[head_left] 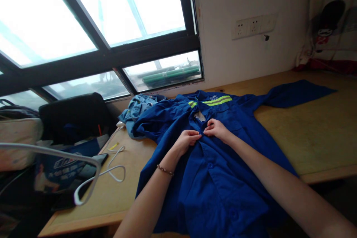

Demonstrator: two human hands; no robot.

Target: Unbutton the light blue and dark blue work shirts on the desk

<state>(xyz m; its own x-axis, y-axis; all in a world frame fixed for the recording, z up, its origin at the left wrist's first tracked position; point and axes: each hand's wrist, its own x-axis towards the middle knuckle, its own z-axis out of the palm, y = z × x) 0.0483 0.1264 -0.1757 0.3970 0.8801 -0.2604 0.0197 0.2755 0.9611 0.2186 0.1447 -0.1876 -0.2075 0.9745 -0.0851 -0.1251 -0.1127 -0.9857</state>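
A blue work jacket (240, 178) with yellow-green reflective strips (217, 100) on its chest lies front side up across the wooden table. Its front is joined lower down, where a button (210, 165) shows, and gapes just below the collar. My left hand (187, 142) pinches one front edge of the jacket at mid-chest; a bracelet is on that wrist. Close beside it, my right hand (216, 129) pinches the facing edge. The fingertips nearly meet, and whatever small part lies between them is hidden. One sleeve (301, 93) stretches out to the right.
Light blue crumpled clothing (136, 113) lies by the jacket's left shoulder. A white cable (117, 173) loops over the table (315, 137) on the left. A black bag (75, 115) and other items crowd beyond that edge. Wall sockets (253, 26) and a window (117, 55) are behind.
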